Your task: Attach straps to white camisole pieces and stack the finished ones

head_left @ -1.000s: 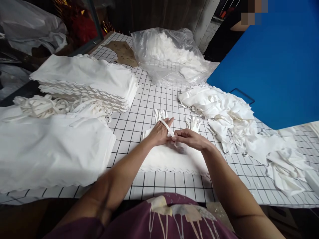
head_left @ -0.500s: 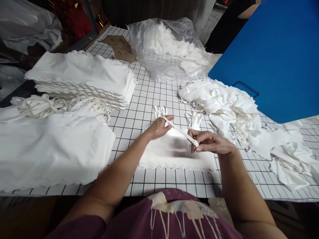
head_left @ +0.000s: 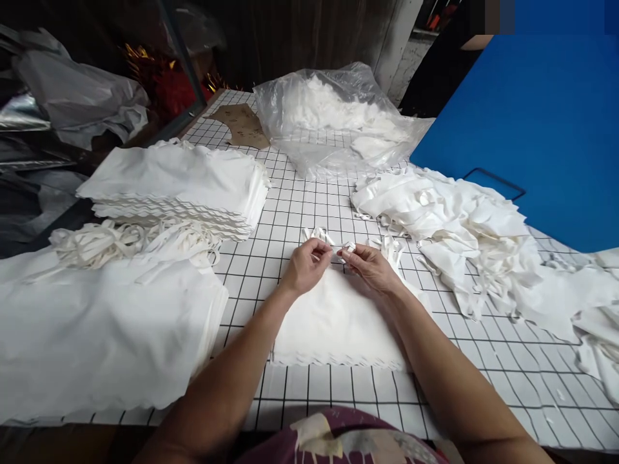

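My right hand [head_left: 371,265] pinches a small folded white strap [head_left: 349,247] between thumb and fingers. Close beside it, my left hand [head_left: 307,265] is closed with its fingertips together; whatever they hold is too small to make out. Both hands are above the far edge of a stack of white fabric pieces [head_left: 338,322] with a wavy near edge. Thin white straps [head_left: 316,236] stick out beyond the stack behind my left hand. More straps [head_left: 389,248] stick out behind my right hand.
Two stacks of white fabric, a farther one [head_left: 174,174] and a nearer one [head_left: 106,322], lie left with loose straps [head_left: 101,243] between them. A fabric heap [head_left: 440,206] lies right. Behind are a clear plastic bag [head_left: 333,122], brown cardboard [head_left: 242,125] and a blue panel [head_left: 541,129].
The strap was stretched between both hands; now it is bunched in my right fingertips. My right hand has moved left, close to my left hand, whose fingers have curled in. The view has tilted up.
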Demonstrator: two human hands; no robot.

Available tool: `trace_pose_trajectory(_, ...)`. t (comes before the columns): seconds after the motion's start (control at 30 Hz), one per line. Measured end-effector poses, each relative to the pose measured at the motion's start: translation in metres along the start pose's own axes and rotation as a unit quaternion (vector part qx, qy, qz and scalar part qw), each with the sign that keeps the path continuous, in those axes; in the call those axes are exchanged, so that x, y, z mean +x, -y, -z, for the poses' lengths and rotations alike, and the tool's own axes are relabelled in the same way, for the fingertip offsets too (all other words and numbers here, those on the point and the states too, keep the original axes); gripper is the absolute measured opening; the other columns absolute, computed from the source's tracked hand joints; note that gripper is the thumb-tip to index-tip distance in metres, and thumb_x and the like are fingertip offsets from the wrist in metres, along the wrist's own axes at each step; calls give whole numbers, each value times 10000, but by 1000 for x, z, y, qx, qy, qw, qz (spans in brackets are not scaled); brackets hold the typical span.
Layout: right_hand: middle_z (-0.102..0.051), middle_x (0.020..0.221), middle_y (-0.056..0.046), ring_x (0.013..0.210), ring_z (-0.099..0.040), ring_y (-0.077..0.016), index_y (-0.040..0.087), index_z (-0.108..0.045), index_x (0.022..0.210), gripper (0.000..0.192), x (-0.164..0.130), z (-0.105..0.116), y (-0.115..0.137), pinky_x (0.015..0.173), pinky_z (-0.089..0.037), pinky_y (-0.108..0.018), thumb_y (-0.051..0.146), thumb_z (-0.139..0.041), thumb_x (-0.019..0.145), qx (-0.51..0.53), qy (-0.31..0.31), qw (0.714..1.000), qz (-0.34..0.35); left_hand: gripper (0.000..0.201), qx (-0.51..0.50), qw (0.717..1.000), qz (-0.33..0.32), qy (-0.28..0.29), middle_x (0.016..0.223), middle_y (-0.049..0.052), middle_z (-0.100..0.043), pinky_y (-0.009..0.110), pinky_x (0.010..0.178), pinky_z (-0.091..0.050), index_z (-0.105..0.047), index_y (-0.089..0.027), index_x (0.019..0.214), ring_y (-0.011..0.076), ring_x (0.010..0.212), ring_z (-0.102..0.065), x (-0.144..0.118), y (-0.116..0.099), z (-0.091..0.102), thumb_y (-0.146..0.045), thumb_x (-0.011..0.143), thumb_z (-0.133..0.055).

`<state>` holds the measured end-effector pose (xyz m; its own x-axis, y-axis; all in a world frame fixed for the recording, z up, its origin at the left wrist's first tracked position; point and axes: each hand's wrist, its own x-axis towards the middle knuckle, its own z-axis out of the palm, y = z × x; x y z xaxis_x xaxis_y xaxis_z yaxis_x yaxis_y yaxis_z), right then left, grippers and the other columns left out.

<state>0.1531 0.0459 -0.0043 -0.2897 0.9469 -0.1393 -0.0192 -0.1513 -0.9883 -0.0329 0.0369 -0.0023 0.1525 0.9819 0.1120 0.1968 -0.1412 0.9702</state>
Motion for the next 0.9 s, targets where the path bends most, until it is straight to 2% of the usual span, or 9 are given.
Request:
trace_pose_trajectory(0.1, -509, 681, 31, 591, -367, -92, 164, -681, 850, 379, -1, 0, 0, 560, -291, -261, 523, -766, 768, 2, -5, 1000, 6, 162, -19, 998, 6, 58, 922, 50, -718, 278, 741, -538, -659, -162, 892, 158, 823, -661, -3, -5, -4, -310, 827, -666)
trace_pose_trajectory(0.27, -544, 724, 16, 622, -409, -108, 174, -662, 846, 353, -1, -1, -1, 596, -339, -274, 511, -750, 789, -9, 3, 1000, 17, 136, 12, 999, 19, 39, 829, 28, -692, 282, 708, -533, -647, -167, 754, 150, 758, -643, -6, -5, -8, -280, 830, -647)
trace_pose_trajectory(0.4, -579, 767, -3, 691, -468, -131, 181, -653, 813, 309, -3, 0, -2, 658, -386, -291, 474, -753, 802, -36, 39, 998, 37, 125, 26, 998, 2, 54, 797, 16, -666, 269, 711, -518, -640, -171, 740, 142, 754, -625, -6, -3, -5, -255, 831, -633)
trace_pose_trajectory(0.53, -562, 761, 1, 696, -467, -133, 177, -655, 840, 274, -4, 4, -3, 680, -390, -297, 444, -714, 848, -50, 75, 995, 48, 135, 56, 996, -8, 71, 807, 19, -658, 265, 702, -499, -639, -175, 748, 147, 764, -608, -6, -5, 3, -278, 833, -626)
trace_pose_trajectory(0.6, -549, 758, 2, 695, -459, -135, 173, -647, 846, 291, -5, 7, -2, 668, -380, -295, 460, -696, 858, -78, 101, 991, 44, 149, 71, 993, -1, 97, 810, 21, -658, 267, 688, -487, -646, -177, 760, 148, 751, -599, -6, -7, 10, -300, 838, -617)
trace_pose_trajectory(0.77, -455, 673, 31, 604, -360, -120, 201, -625, 864, 275, -12, 13, 6, 559, -284, -278, 474, -636, 898, -191, 183, 964, 4, 123, 156, 962, 13, 222, 792, 7, -646, 275, 657, -450, -649, -196, 761, 148, 711, -573, -10, -12, 25, -310, 758, -695)
trace_pose_trajectory(0.9, -437, 648, 30, 594, -358, -130, 222, -619, 863, 241, -14, 16, 10, 552, -294, -289, 458, -605, 914, -258, 202, 945, 15, 121, 193, 953, 8, 234, 752, -1, -625, 270, 621, -414, -637, -210, 727, 149, 699, -548, -11, -14, 27, -295, 707, -721)
